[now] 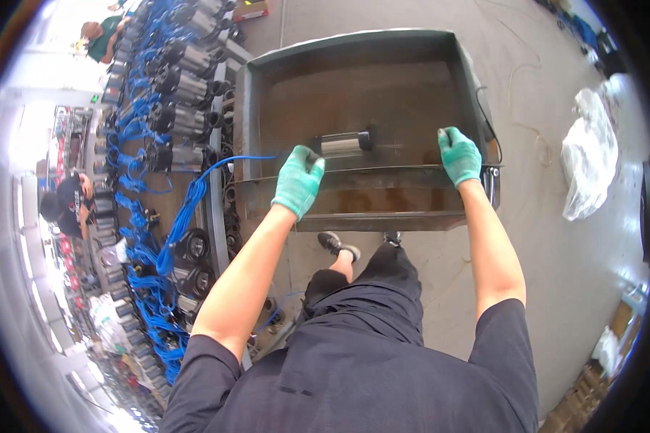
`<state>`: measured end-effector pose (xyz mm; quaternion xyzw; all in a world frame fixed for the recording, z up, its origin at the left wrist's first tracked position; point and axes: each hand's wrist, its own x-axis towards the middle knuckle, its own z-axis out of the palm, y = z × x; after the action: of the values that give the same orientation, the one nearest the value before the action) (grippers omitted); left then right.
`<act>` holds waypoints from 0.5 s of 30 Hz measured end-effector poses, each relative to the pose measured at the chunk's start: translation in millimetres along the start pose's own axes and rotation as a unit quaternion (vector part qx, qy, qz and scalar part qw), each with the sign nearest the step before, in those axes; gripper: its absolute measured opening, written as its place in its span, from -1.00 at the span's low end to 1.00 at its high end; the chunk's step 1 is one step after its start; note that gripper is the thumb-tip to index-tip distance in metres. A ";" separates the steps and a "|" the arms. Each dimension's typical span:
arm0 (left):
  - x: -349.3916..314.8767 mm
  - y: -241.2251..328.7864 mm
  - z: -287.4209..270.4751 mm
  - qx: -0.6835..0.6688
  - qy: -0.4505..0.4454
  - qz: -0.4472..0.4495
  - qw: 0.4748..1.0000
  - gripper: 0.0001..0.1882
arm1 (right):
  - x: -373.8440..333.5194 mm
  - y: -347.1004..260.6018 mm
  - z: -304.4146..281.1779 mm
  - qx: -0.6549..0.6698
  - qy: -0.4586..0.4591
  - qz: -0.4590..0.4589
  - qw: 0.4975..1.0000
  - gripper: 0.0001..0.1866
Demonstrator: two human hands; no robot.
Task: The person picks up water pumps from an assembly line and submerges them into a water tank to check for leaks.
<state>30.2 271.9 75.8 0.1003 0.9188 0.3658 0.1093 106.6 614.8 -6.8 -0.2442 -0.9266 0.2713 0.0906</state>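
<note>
While the silver cylinder [343, 144] lies in the brownish liquid [303, 94] of the metal tank [375, 223], on the far side of the crosspiece [383, 170] and between the hands, the green-gloved left hand [298, 180] shows loosely curled digits and the right hand [459, 156] bent ones, both beside the crosspiece; whether either has hold of anything cannot be told. Likely hazard, first: a snag, the blue cable [245, 157] crossing the tank's left rim near the left hand. Likely hazard, second: a slip or splash, should a wetted hand meet the cylinder's smooth casing.
</note>
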 end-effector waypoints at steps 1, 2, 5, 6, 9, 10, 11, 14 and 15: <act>13.4 -0.9 12.6 0.010 -0.013 0.002 1.000 -0.81 | 2.8 -5.5 -1.5 -0.020 -0.021 0.027 0.999 -0.57; 27.5 -0.5 25.9 0.014 -0.014 -0.001 1.000 -0.80 | 5.9 -11.0 -4.7 -0.034 -0.037 0.064 0.997 -0.54; 72.0 -12.6 62.9 0.054 -0.050 0.000 0.997 -0.79 | 15.8 -17.9 -9.5 -0.051 -0.055 0.125 0.989 -0.52; 85.7 -18.8 77.5 0.041 -0.082 -0.068 0.993 -0.78 | 17.8 -15.3 -4.9 -0.062 -0.050 0.111 0.991 -0.53; 108.3 -22.2 106.5 0.065 -0.149 -0.142 0.976 -0.73 | 14.8 -13.2 1.2 -0.090 -0.029 0.090 0.991 -0.57; 113.2 -19.1 115.4 0.028 -0.180 -0.205 0.962 -0.71 | 13.6 -11.1 3.6 -0.086 -0.017 0.091 0.992 -0.58; 117.5 -16.8 123.8 -0.009 -0.208 -0.268 0.941 -0.70 | 13.1 -9.5 6.6 -0.082 -0.005 0.091 0.992 -0.59; 127.5 -6.6 131.5 -0.122 -0.220 -0.311 0.917 -0.68 | 10.1 -10.9 3.2 -0.077 0.020 0.099 0.992 -0.61; 131.2 -8.0 134.6 -0.203 -0.220 -0.356 0.885 -0.67 | 11.0 -11.5 5.8 -0.079 0.020 0.094 0.992 -0.61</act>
<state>-59.0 388.5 -41.8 -0.1796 0.7509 0.4494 0.4494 90.8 609.2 -4.9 -0.3425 -0.9159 0.1992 0.0636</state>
